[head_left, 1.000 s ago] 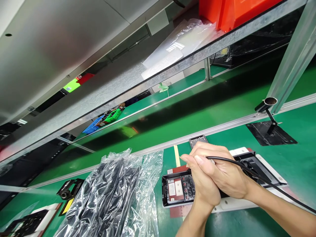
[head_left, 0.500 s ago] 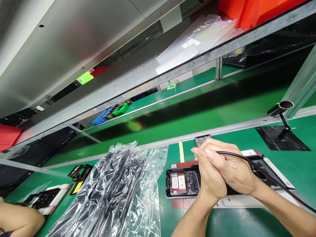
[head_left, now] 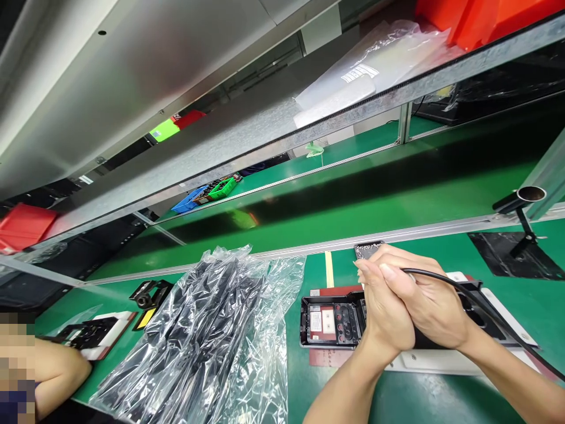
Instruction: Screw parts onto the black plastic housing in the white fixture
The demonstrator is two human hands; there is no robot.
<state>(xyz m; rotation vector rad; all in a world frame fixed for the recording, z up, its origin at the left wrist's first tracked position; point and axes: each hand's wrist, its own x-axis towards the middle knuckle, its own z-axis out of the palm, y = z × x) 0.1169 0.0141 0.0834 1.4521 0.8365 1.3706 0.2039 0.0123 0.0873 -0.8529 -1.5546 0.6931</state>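
Both my hands are pressed together over a black device housing (head_left: pixel 331 321) that lies open in a white fixture (head_left: pixel 441 362) on the green bench. My right hand (head_left: pixel 430 306) lies on top, its fingers closed around a tool with a black cable (head_left: pixel 485 309) that trails off to the lower right. My left hand (head_left: pixel 383 321) rests against the right from the left side, and its grip is hidden. The tool's tip is hidden under the hands. A small circuit board (head_left: pixel 366 249) lies just beyond my fingertips.
A crinkled clear plastic bag (head_left: pixel 212 335) of black parts lies left of the housing. A metal tube on a stand (head_left: pixel 525 197) rises from a black mat (head_left: pixel 516 256) at the right. A co-worker's arm (head_left: pixel 57 371) reaches toward another fixture (head_left: pixel 95 335) at the far left. A steel shelf hangs overhead.
My hands have stayed clasped over the housing. The view has swung left, shifting everything rightward in frame, and a co-worker's arm has come into sight at the lower left.
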